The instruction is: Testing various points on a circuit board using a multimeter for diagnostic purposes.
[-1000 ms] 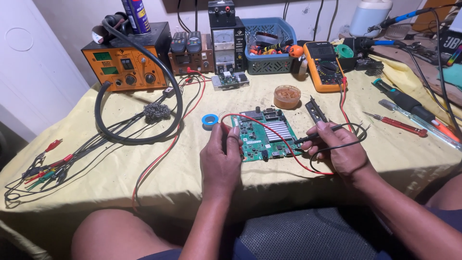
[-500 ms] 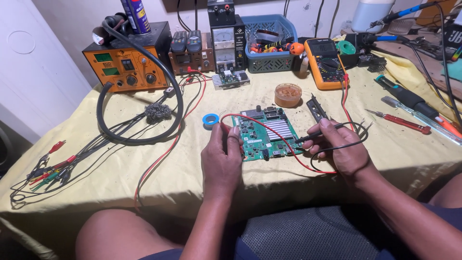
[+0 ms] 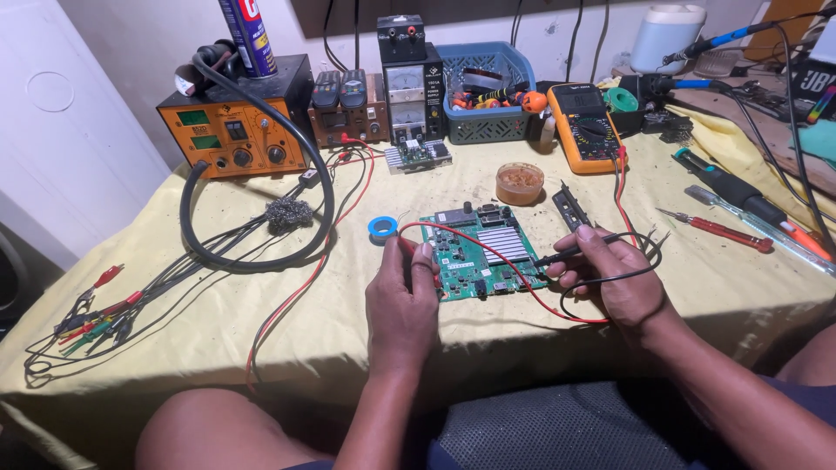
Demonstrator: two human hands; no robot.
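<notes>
A green circuit board (image 3: 482, 250) with a silver heat sink lies on the yellow cloth near the table's front edge. My left hand (image 3: 401, 300) grips a red probe (image 3: 409, 248) whose tip rests at the board's left edge. My right hand (image 3: 611, 274) pinches a black probe (image 3: 557, 258) that touches the board's right side. Red and black leads run from the probes back to a yellow multimeter (image 3: 586, 127) at the rear right.
An orange soldering station (image 3: 235, 135) with a looped black hose stands at the back left, beside a power supply (image 3: 407, 100) and blue basket (image 3: 488, 96). A flux tin (image 3: 519, 183), blue solder reel (image 3: 382, 228), screwdrivers (image 3: 714, 228) and clip leads (image 3: 87, 313) lie around.
Both hands stay on the board with the probes; the right hand's probe has shifted slightly along the board's right edge. The view has tilted a little.
</notes>
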